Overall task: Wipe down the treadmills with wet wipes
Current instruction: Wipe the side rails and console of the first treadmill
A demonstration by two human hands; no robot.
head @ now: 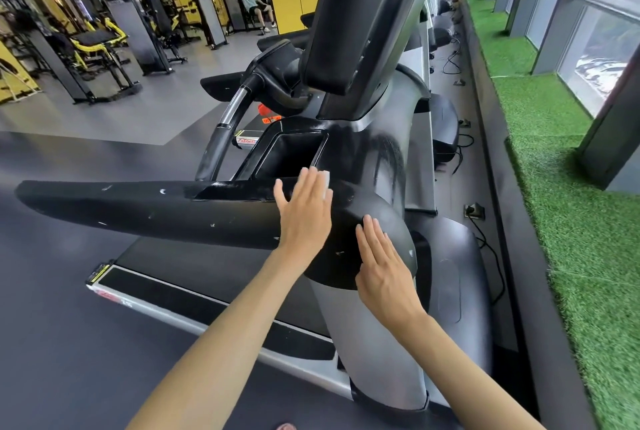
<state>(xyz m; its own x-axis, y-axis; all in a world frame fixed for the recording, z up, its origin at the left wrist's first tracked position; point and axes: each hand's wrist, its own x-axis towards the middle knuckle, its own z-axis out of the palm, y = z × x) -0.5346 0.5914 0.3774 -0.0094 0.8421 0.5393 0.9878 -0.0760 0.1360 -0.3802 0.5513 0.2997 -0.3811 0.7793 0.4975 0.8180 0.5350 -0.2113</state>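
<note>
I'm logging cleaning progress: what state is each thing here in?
left hand, flat, pressing the wet wipe onto the treadmill handrail
right hand, flat, resting on the handrail's rounded end
wet wipe, mostly hidden under fingers, white edge showing
treadmill handrail, scuffed with white marks
power cable, plugged into the floor socket

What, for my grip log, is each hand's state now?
Left hand: open, pressing the white wipe on the handrail.
Right hand: open, flat on the treadmill.
</note>
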